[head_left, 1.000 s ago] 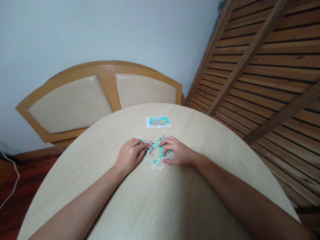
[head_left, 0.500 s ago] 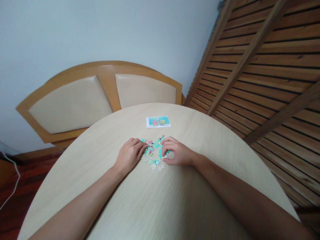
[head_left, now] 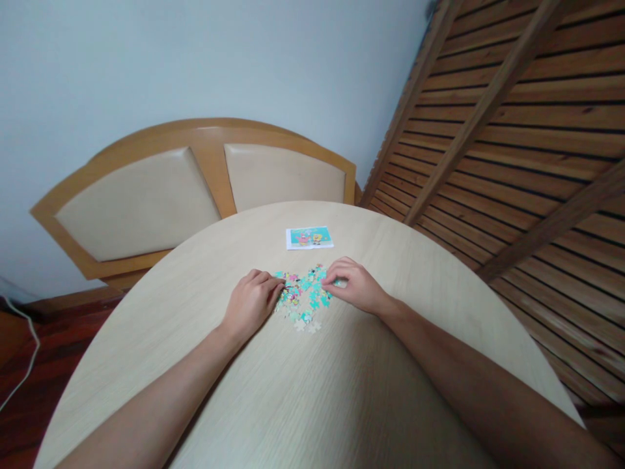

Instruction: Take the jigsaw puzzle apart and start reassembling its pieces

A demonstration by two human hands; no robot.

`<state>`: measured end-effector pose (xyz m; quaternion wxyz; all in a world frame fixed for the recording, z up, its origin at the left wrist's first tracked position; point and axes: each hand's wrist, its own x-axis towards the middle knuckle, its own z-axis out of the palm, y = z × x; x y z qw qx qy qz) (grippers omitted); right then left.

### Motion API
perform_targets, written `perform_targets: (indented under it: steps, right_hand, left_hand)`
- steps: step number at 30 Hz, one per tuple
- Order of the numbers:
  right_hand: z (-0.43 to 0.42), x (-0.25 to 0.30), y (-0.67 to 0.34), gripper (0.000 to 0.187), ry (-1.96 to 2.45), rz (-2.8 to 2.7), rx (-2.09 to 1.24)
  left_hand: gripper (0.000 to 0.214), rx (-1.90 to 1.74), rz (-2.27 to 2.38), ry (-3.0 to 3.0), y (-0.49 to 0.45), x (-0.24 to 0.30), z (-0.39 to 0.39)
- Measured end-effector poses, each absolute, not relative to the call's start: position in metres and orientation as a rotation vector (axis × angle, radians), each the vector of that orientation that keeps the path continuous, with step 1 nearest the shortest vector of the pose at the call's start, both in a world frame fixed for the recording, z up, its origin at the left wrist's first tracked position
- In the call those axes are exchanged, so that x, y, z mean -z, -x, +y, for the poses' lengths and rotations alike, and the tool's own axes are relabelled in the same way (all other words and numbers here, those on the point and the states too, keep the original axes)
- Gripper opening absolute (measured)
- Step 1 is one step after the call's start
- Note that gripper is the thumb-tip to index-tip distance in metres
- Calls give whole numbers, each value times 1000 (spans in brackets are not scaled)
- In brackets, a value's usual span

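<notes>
A small heap of teal and pink jigsaw pieces (head_left: 303,298) lies near the middle of the round pale wooden table (head_left: 312,384). My left hand (head_left: 251,302) rests at the heap's left edge, fingers curled with the tips touching the pieces. My right hand (head_left: 354,284) sits at the heap's right edge, its fingers pinched together on a jigsaw piece at the far right of the heap. Both forearms stretch across the table toward me.
A small picture card (head_left: 309,238) with cartoon figures lies beyond the heap. Behind the table stands a wooden bench back (head_left: 195,185) with beige padded panels. Slatted wooden panels (head_left: 512,130) lean on the right. A white cable (head_left: 22,352) runs over the red floor at left.
My right hand has lifted off the heap's near right side and moved up and to the right, uncovering more pieces. My left hand has barely shifted.
</notes>
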<state>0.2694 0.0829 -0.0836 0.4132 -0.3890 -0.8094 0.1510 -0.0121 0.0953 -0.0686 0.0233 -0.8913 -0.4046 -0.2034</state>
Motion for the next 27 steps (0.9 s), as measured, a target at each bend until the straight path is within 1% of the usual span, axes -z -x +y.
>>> perform_targets:
  steps: [4,9,12,15,17,22,27]
  right_hand:
    - [84,85,-270,11,978,-2091,-357]
    - [83,84,-271,16,997,-2125,-342]
    - [82,83,-272,19,987,-2161,-349]
    - [81,82,-271,14,1039,-2157,-363]
    - [81,82,-271,12,1106,-2103,-364]
    - [84,85,-273,15,1139,-2078,-327]
    - [85,88,-274,13,1127,-2135,-308]
  left_hand:
    - [30,655,-1264,2741,12,68,95]
    - [25,678,-1239,2779,12,66,94]
    - [24,738,-1302,2787,12,65,92]
    - [27,864,-1348,2829,12,64,90]
    - [29,935,-1300,2871,13,64,90]
    - [31,1003,-1116,2931,10,65,88]
    - [28,883,-953,3020,5,66,83]
